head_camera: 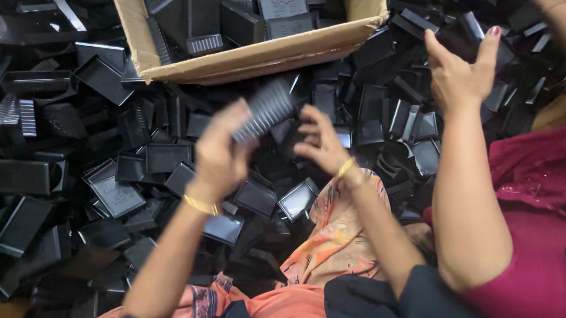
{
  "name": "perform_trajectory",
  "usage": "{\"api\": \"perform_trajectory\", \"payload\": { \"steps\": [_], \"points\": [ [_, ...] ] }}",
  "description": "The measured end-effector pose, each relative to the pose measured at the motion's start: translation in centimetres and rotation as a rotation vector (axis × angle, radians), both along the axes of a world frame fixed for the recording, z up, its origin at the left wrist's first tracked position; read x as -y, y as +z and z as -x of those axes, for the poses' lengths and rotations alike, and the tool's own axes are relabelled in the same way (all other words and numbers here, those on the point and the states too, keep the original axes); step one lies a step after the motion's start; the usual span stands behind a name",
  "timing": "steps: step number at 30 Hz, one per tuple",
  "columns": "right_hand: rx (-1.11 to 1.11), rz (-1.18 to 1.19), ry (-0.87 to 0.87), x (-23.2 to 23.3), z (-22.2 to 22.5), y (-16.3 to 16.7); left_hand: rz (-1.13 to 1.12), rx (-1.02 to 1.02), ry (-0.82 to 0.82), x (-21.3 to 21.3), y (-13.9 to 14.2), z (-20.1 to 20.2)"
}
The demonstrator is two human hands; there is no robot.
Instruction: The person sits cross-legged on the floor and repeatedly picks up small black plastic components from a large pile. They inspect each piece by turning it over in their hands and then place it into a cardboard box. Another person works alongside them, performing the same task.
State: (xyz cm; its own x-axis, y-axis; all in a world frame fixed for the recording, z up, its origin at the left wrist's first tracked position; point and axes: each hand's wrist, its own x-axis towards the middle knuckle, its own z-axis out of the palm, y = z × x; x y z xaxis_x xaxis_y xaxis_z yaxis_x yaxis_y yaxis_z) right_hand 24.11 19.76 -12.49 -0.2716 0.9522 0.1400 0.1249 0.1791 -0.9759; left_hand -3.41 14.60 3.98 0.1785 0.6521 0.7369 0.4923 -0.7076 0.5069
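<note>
Gripping: the left hand (pixel 220 156) has its fingers curled around a ribbed black plastic piece (pixel 264 113), held up above the heap and blurred by motion.
Right hand: the right hand (pixel 320 142) hovers just beside the ribbed piece's right end, fingers bent and loosely spread; whether they touch it cannot be told, and nothing is clasped in them.
Wrists: a gold bangle (pixel 200 206) circles the left wrist and a second gold bangle (pixel 345 168) the right.
Lap: orange patterned cloth (pixel 330 239) lies beneath the forearms, at the lower middle.
Heap: black plastic parts (pixel 108 190), flat trays and ribbed shells, lie piled loosely all around the hands, covering the left, the middle and the upper right.
Nearest parts: a shallow rectangular black tray (pixel 299 199) sits just below the right hand, tilted, with a similar one (pixel 223 229) under the left wrist.
Package: a brown cardboard box (pixel 254 56) stands open at the top middle, its near wall plain and unlabelled, with more black parts stacked inside.
Other person: at the right, another person's hand (pixel 459 74) is raised over the heap, fingers open, with a maroon sleeve (pixel 538 188) below it.
</note>
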Motion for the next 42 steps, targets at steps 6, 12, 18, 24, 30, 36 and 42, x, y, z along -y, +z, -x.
{"api": "perform_trajectory", "payload": {
  "steps": [6,12,18,24,30,36,42],
  "points": [
    [0.984,0.003,-0.501,-7.4,-0.9,-1.3,-0.242,-0.165,0.419,-9.7,2.1,1.2],
    [1.189,0.035,-0.539,-7.2,0.3,-2.8,0.393,-0.291,-0.013,-7.4,-12.2,-7.7],
    [0.504,-0.307,-0.703,-4.0,-3.3,-0.3,0.757,-0.575,-0.102,-8.8,-19.2,-11.4],
    [-0.336,-0.102,-0.760,0.0,-4.3,-2.7,0.652,-0.499,0.097,-14.6,-19.2,-8.0],
    [-0.419,0.010,-0.655,-0.8,-3.4,-5.0,0.478,-0.750,0.399,-18.4,-19.1,-4.1],
    [-0.468,-0.012,-0.453,0.5,-2.4,-2.9,0.419,-0.531,0.165,-9.9,-20.2,-1.0],
    [-0.377,0.128,0.243,3.1,0.8,1.0,0.613,-0.316,-0.233,0.8,-15.2,2.6]
  ]
}}
